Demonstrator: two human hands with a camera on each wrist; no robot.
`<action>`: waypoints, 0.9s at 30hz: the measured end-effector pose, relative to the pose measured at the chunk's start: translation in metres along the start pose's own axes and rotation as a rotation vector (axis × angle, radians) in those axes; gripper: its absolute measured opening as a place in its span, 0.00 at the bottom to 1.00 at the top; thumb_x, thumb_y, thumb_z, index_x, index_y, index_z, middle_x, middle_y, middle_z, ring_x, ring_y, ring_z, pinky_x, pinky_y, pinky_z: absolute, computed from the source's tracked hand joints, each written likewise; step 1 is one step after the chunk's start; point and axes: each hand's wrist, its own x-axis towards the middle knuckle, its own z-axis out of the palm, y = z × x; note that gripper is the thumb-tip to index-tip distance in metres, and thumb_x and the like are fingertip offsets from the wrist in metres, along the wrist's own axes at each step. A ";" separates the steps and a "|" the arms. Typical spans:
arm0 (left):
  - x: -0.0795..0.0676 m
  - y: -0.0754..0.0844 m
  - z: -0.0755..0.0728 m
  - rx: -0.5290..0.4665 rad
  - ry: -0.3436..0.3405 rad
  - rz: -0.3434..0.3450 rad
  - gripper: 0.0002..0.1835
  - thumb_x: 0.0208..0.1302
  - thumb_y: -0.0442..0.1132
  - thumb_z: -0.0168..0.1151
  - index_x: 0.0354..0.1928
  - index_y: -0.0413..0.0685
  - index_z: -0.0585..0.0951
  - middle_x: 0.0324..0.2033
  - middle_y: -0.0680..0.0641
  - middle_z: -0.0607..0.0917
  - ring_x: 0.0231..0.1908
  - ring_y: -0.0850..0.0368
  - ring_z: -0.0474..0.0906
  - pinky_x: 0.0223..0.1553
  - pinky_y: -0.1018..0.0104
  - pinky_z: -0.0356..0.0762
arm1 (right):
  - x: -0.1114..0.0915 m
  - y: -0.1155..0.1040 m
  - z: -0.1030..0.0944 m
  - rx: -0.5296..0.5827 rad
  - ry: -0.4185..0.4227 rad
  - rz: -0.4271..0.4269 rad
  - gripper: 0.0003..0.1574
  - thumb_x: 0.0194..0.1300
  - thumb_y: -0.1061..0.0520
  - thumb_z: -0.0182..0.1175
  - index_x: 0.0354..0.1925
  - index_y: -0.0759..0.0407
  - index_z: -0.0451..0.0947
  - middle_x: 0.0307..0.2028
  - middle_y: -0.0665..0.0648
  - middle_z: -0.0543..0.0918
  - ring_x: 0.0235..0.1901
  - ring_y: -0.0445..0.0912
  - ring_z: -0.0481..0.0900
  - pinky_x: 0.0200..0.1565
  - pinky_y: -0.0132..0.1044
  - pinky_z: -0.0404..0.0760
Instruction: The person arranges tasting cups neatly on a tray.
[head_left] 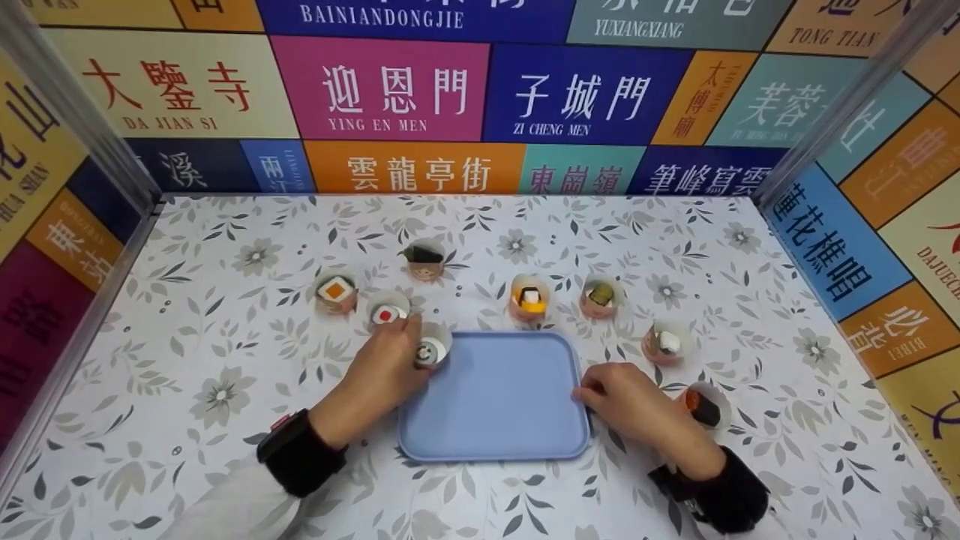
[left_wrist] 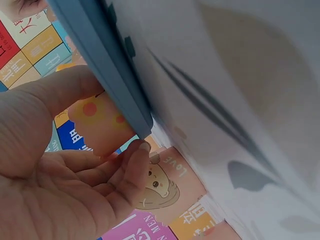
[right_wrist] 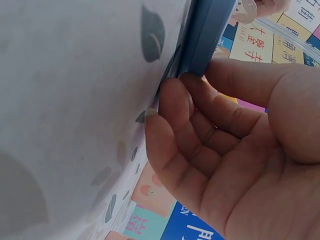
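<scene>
My left hand (head_left: 386,356) holds a small paper cup (head_left: 442,339) at the far left corner of the light blue tray (head_left: 499,401). A round white piece with dark specks lies inside this cup. In the left wrist view, the thumb and fingers curl about the cup's dotted side (left_wrist: 92,120), partly behind the tray's rim. Just beyond those fingers stands another cup (left_wrist: 175,182) printed with a cartoon face. My right hand (head_left: 630,397) pinches the tray's right rim (right_wrist: 207,40) between thumb and forefinger, the other fingers curled by the tabletop. The tray bears no cup on its surface.
Around the tray stand more paper cups with toy-like sushi pieces: a red-centred one (head_left: 386,313), an orange-topped one (head_left: 336,292), a dark green one (head_left: 425,259), a yellow one (head_left: 529,298), a white one (head_left: 666,343) and an orange-and-black one (head_left: 703,407). Lettered panels (head_left: 382,90) wall the table.
</scene>
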 end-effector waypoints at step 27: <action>-0.030 -0.004 -0.035 0.116 0.118 0.001 0.32 0.50 0.26 0.74 0.62 0.33 0.80 0.44 0.37 0.86 0.44 0.36 0.81 0.41 0.44 0.81 | 0.000 0.000 0.001 -0.004 -0.006 0.001 0.15 0.71 0.57 0.67 0.26 0.52 0.79 0.22 0.46 0.73 0.23 0.40 0.70 0.29 0.36 0.70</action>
